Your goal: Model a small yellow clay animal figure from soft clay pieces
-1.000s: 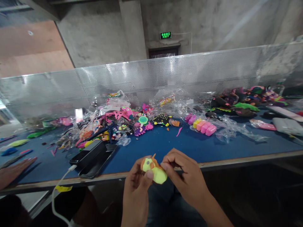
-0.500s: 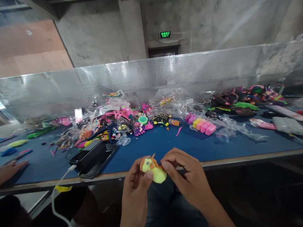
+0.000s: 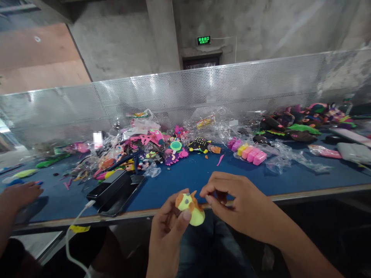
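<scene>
My left hand (image 3: pixel 171 226) grips a small pale-yellow clay animal figure (image 3: pixel 197 217) with orange patches, grey round spots and a pointed orange bit on top. Its thumb presses the near side, and the figure is held just over the table's front edge. To the right, my right hand (image 3: pixel 228 199) is a little apart from the figure. Its thumb and index finger are brought together in a pinch, and whatever may be between them is too small to make out.
On the blue table (image 3: pixel 185 179) lie a black power bank (image 3: pixel 111 187) with a white cable, a phone (image 3: pixel 123 197), pink clay blocks (image 3: pixel 253 155), heaped clay pieces and plastic wrappers. Another person's hand (image 3: pixel 24 195) is at the left. A perforated metal screen (image 3: pixel 162 92) stands behind.
My right hand has drawn away from the figure, to the right and slightly up. My left hand has turned the figure a little. The other person's hand has shifted up at the left.
</scene>
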Motion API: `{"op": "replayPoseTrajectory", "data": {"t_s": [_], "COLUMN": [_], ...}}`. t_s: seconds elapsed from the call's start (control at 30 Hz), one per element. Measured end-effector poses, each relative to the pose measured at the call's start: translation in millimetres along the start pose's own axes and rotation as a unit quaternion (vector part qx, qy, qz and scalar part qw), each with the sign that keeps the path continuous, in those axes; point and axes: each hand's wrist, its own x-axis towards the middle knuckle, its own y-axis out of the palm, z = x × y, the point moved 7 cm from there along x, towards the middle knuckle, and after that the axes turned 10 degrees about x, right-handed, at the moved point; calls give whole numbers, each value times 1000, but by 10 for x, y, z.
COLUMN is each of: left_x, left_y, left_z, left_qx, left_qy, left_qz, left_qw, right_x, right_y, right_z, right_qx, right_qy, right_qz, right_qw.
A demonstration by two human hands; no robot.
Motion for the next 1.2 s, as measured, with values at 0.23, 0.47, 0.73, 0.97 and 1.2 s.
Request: {"op": "replayPoseTrajectory", "data": {"t_s": [0.23, 0.47, 0.73, 0.97, 1.2], "left_x": [-24, -39, -57, -55, -79], "left_y": [40, 46, 58, 18, 33], "left_z": [-21, -56, -17, -49, -22], "left_qx": [-1, 23, 31, 23, 31], "left_qy": [7, 18, 16, 26, 14], "left_qz": [34, 44, 55, 37, 52], "left_qw": [999, 999, 998, 999, 998], "right_x": [-37, -67, -79, -112, -111], "right_y": [58, 73, 103, 57, 78], "right_z": [50, 25, 17, 24, 28], "right_qx": [12, 14, 2, 38, 57], "right_qy": [4, -12, -31, -29, -18], "right_qz": [-7, -28, -51, -40, -26], "right_qw": [1000, 999, 998, 998, 998]}}
